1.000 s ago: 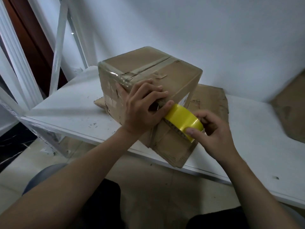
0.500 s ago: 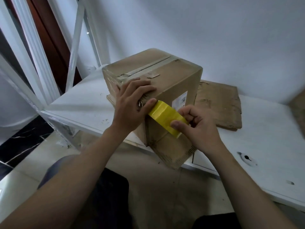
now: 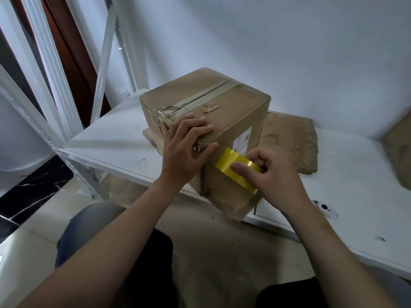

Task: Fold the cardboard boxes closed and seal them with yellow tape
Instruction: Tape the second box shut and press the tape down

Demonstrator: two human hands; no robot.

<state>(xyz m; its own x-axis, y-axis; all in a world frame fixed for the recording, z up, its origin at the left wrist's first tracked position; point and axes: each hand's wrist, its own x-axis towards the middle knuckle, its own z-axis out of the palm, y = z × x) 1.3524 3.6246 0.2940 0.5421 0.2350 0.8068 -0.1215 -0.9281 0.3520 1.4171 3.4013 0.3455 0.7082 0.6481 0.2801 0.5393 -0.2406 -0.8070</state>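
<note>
1. At far left we recorded white frame struts (image 3: 102,70) crossing in front of a brown door panel (image 3: 66,52), with dark marble floor (image 3: 33,192) below them.
2. The white table (image 3: 111,145) ran from these struts to the right edge of the view.
3. The cardboard box (image 3: 233,112) sat on the table's left half, 1 corner turned toward us and its lower near part overhanging the table's front edge. An old tape strip (image 3: 206,94) ran along the top seam.
4. Our left hand (image 3: 184,154) lay on the box's near top edge, fingers spread flat over the top face and the thumb laid against the near corner. This hand covered the near end of the seam.
5. Just right of that thumb, the yellow tape roll (image 3: 230,158) sat close against the box's right-hand face. Our right hand (image 3: 278,181) gripped it, thumb across the outer face and fingers curled round the far rim. The hand hid the roll's far half, so we could not tell whether a strip ran from roll to box.
6. A white label (image 3: 242,141) showed on the same face, just above the roll.
7. A flattened cardboard sheet (image 3: 289,141) lay under and behind the box, reaching right.
8. A black mark (image 3: 324,206) sat on the table beside our right wrist; a further cardboard piece (image 3: 398,152) showed at the far right edge.
</note>
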